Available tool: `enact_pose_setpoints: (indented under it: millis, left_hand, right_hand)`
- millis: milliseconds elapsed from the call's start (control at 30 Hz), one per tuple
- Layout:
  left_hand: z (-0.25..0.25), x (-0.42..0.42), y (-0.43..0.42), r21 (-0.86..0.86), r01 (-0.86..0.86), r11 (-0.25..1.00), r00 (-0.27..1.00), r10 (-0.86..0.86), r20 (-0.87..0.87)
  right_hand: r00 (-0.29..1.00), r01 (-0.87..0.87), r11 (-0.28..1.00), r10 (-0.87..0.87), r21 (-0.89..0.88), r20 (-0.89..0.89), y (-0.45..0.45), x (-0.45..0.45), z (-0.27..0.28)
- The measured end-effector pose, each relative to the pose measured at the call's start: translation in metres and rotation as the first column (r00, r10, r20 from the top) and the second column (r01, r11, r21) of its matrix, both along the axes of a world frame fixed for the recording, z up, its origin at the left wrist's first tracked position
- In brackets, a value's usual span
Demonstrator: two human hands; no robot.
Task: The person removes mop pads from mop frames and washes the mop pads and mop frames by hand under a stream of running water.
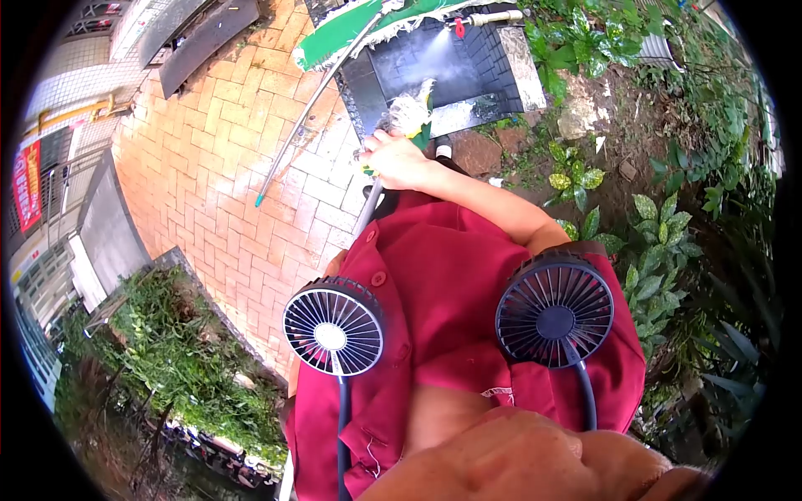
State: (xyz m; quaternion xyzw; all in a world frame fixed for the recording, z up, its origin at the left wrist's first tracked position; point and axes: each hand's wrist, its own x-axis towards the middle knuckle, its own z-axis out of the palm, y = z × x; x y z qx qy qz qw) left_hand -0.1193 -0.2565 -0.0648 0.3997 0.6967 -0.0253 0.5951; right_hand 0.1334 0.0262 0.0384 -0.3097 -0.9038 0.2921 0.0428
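Note:
My right hand point(394, 160) is closed round a mop point(409, 110) close to its head. The mop's wet white strands, with yellow and green bits, hang over the edge of a dark tiled basin point(511, 96). Its grey handle point(366, 214) runs back toward my body. Water sprays from a tap with a red handle point(459, 30) into the basin. Of my left side, only a small patch of skin shows beside the left fan; the fingers of that hand are hidden.
A long thin pole point(313, 108) with a green tip slants over the brick paving point(225, 167). A green strip with frayed white edges point(338, 37) lies beside the basin. Leafy plants point(576, 175) grow on the right. Two neck fans point(334, 330) block part of the view.

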Motion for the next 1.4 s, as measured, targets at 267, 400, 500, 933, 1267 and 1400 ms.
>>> enact_pose_setpoints:
  millis: [267, 400, 500, 933, 1267, 1400]
  left_hand:
    - [0.02, 0.009, -0.005, -0.018, -0.068, 0.998, 0.998, 0.068, 0.005]
    - [0.025, 0.013, -0.009, -0.02, -0.099, 0.995, 0.995, 0.099, 0.003]
    - [0.026, 0.014, -0.01, -0.017, -0.112, 0.994, 0.994, 0.112, 0.009]
    - [0.01, -0.001, 0.016, 0.03, -0.007, 1.0, 0.995, 0.004, 0.096]
    - [-0.005, -0.003, 0.041, 0.04, 0.1, 0.994, 0.984, -0.105, 0.142]
    - [-0.006, 0.0, 0.045, 0.064, 0.112, 0.992, 0.982, -0.12, 0.147]
  right_hand:
    - [0.919, -0.373, 0.928, 0.37, -0.005, 0.135, 0.032, -0.083, -0.052]
    - [0.914, -0.403, 0.913, 0.397, 0.066, 0.086, 0.011, -0.119, -0.077]
    - [0.901, -0.431, 0.892, 0.417, 0.135, 0.12, -0.004, -0.11, -0.065]
    - [0.875, 0.46, 0.888, -0.45, 0.015, -0.179, -0.039, 0.061, -0.009]
    - [0.801, 0.572, 0.817, -0.576, -0.072, -0.162, -0.118, 0.103, -0.033]
    - [0.793, 0.594, 0.798, -0.602, -0.099, -0.096, -0.153, 0.125, -0.074]
